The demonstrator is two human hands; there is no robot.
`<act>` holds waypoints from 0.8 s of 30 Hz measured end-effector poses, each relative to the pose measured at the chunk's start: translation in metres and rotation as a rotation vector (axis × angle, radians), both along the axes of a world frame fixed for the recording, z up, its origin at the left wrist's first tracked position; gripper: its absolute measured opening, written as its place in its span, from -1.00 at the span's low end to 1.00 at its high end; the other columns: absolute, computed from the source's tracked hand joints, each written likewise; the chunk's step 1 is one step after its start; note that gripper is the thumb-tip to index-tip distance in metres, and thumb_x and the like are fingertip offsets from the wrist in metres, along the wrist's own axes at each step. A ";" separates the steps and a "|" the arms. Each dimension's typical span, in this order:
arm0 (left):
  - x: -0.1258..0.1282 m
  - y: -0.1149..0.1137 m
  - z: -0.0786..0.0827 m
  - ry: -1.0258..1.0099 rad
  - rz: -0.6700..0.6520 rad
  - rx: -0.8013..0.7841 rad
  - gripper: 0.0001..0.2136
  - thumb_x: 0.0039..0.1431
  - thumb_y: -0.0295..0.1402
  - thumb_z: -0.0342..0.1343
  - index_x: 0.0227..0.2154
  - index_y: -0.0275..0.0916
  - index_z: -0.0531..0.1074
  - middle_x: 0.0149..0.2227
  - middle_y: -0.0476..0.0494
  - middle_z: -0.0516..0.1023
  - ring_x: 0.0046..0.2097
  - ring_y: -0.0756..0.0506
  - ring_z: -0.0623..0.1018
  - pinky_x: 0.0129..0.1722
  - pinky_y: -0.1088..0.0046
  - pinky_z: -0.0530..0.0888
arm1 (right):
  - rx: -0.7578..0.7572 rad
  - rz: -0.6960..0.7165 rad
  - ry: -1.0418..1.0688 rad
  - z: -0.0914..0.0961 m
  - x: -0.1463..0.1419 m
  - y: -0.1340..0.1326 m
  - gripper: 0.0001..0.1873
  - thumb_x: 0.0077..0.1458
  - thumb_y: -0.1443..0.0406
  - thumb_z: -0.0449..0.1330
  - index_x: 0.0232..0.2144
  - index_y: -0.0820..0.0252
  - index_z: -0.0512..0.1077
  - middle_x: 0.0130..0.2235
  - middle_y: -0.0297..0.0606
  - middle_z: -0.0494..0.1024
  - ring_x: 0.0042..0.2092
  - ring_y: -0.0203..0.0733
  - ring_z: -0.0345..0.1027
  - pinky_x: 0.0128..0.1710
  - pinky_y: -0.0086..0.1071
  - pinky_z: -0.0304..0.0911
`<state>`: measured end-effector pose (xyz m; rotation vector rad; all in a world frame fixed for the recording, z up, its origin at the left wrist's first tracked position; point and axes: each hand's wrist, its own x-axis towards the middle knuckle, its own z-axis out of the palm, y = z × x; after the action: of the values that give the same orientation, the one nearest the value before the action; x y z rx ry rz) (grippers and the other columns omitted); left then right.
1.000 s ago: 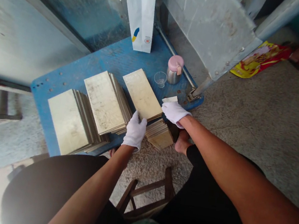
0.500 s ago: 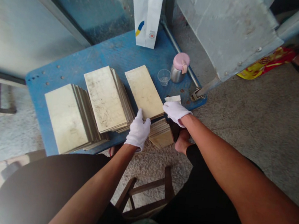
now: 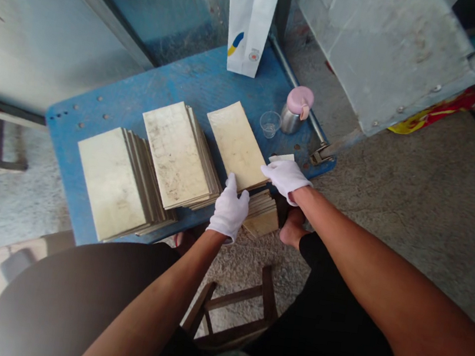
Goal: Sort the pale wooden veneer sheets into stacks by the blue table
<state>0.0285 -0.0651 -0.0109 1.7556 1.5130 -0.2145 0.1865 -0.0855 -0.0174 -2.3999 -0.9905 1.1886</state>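
Observation:
On the blue table, a pale rectangular board lies at the right, with more layers showing under its near edge. My left hand, in a white glove, grips that near edge, one finger lying along the top. At the board's right corner, my gloved right hand pinches the edge; its fingertips are partly hidden. Beside it is a small white piece. Two taller stacks of similar boards stand to the left: a smudged middle stack and a leaning left stack.
A lidded steel jar, a clear plastic cup and a white paper bag stand on the table. More boards are stacked below its near edge, above a wooden stool. A metal panel rises at right.
The camera view has shifted slightly, so the table and boards appear further right. Both hands keep nearly the same places on the board.

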 end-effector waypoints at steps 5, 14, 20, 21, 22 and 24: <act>-0.001 0.001 -0.002 0.012 0.004 -0.007 -0.32 0.30 -0.29 0.02 0.41 -0.38 -0.05 0.21 -0.36 0.44 0.22 -0.27 0.46 0.22 0.25 0.38 | 0.054 -0.086 0.037 0.003 -0.002 0.009 -0.62 0.18 0.06 0.21 -0.31 0.28 0.60 -0.37 -0.15 0.63 -0.27 -0.15 0.53 -0.38 -0.48 0.28; 0.000 0.003 0.007 0.003 0.022 -0.055 -0.33 0.32 -0.29 -0.01 0.41 -0.36 -0.06 0.31 -0.37 0.30 0.27 -0.26 0.40 0.25 0.26 0.34 | 0.092 -0.310 0.303 0.009 -0.015 0.013 -0.70 0.18 0.18 0.24 -0.52 0.22 0.37 -0.51 -0.30 0.48 -0.44 -0.28 0.43 -0.45 -0.51 0.33; 0.002 0.004 0.021 0.013 0.047 -0.057 -0.32 0.31 -0.27 0.02 0.41 -0.38 -0.04 0.25 -0.37 0.39 0.22 -0.27 0.45 0.23 0.25 0.35 | 0.183 -0.340 0.363 0.011 -0.017 0.016 -0.74 0.15 0.16 0.29 -0.43 0.23 0.42 -0.48 -0.31 0.52 -0.45 -0.26 0.45 -0.43 -0.46 0.42; 0.002 0.004 0.025 0.017 0.058 -0.055 -0.32 0.31 -0.26 0.02 0.41 -0.38 -0.04 0.23 -0.37 0.42 0.21 -0.28 0.47 0.22 0.24 0.37 | 0.191 -0.305 0.331 0.012 -0.016 0.015 -0.71 0.14 0.12 0.31 -0.43 0.23 0.44 -0.48 -0.29 0.53 -0.42 -0.23 0.47 -0.41 -0.45 0.42; 0.001 0.004 0.030 0.017 0.070 -0.047 -0.32 0.31 -0.25 0.03 0.40 -0.39 -0.03 0.22 -0.38 0.43 0.21 -0.28 0.47 0.21 0.22 0.37 | 0.201 -0.281 0.316 0.013 -0.015 0.014 -0.68 0.12 0.08 0.32 -0.43 0.23 0.45 -0.47 -0.28 0.54 -0.39 -0.20 0.49 -0.39 -0.44 0.43; -0.004 0.007 0.039 0.001 0.065 0.004 -0.31 0.29 -0.23 0.06 0.39 -0.38 0.01 0.22 -0.37 0.43 0.20 -0.28 0.47 0.21 0.23 0.39 | 0.225 -0.274 0.349 0.015 -0.012 0.009 -0.65 0.09 0.03 0.33 -0.41 0.22 0.47 -0.46 -0.25 0.56 -0.35 -0.15 0.50 -0.36 -0.41 0.44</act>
<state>0.0250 -0.0581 0.0277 1.7066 1.5698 -0.1792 0.1742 -0.0770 -0.0023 -1.9875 -0.6263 1.2599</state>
